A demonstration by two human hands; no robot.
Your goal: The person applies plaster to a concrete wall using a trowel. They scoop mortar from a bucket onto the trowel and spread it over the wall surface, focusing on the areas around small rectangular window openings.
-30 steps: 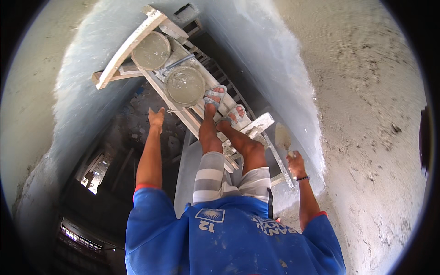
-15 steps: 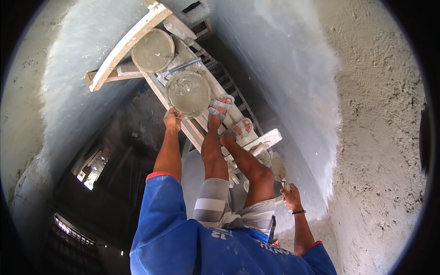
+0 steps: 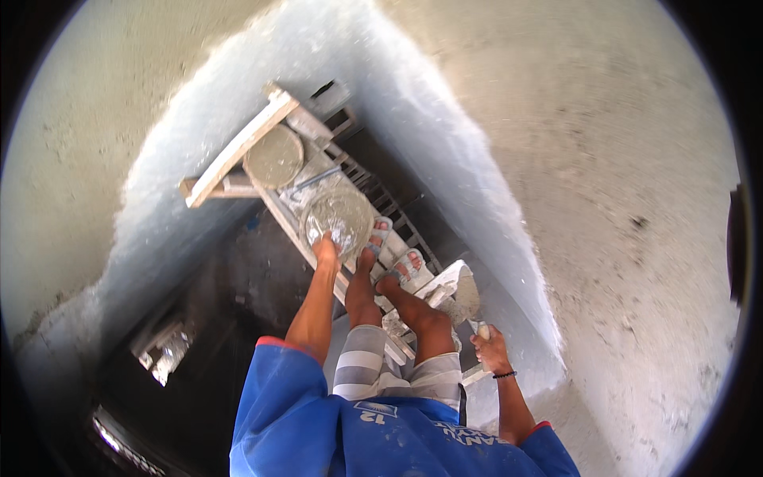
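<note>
On a plank scaffold [image 3: 241,149], a worker's right hand [image 3: 490,350] is gripping a trowel [image 3: 483,329]; the left hand [image 3: 325,250] is sitting at a mortar bucket's [image 3: 305,226] near rim, fingers' hold unclear. Grey mortar is covering upper walls [image 3: 620,175]; paler stretches [image 3: 469,167] are apparently lacking it.

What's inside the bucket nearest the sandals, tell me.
Wet grey mortar shows inside the bucket. The left hand covers part of its near edge; the mortar hides the bottom.

Trowel hdl [image 3: 483,330] part-hidden in R grip [image 3: 492,350]
</note>
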